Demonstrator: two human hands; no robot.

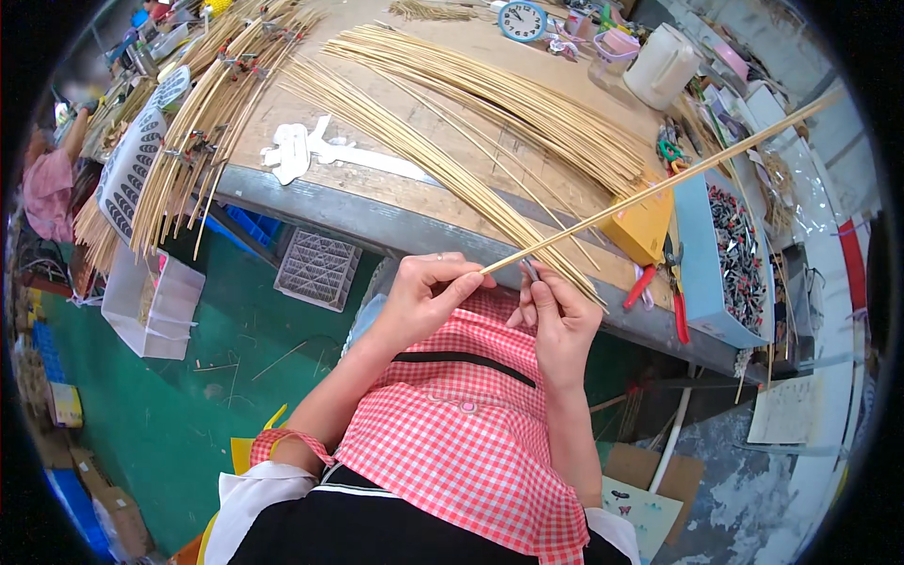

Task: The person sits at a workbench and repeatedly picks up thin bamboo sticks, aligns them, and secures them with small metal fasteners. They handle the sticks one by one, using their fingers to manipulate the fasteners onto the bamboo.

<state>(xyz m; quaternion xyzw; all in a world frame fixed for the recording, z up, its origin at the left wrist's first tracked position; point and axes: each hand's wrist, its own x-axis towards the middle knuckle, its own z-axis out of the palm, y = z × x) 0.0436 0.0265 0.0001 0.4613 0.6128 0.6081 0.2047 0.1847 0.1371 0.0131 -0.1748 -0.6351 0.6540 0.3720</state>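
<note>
Left hand [428, 294]: pinched the bamboo strip [659, 186] by its near end.
Right hand [565, 315]: pinched a small grey tool [531, 271], nearer the free length.
Strip axis: slanted up rightward over the table [565, 75].

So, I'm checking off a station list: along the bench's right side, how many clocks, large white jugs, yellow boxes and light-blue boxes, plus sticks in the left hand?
Round blue-rimmed clock: 1
Large white plastic jug: 1
Bright yellow box: 1
Light-blue rectangular box: 1
Long pale-tan stick in left hand: 1
Total: 5
</note>
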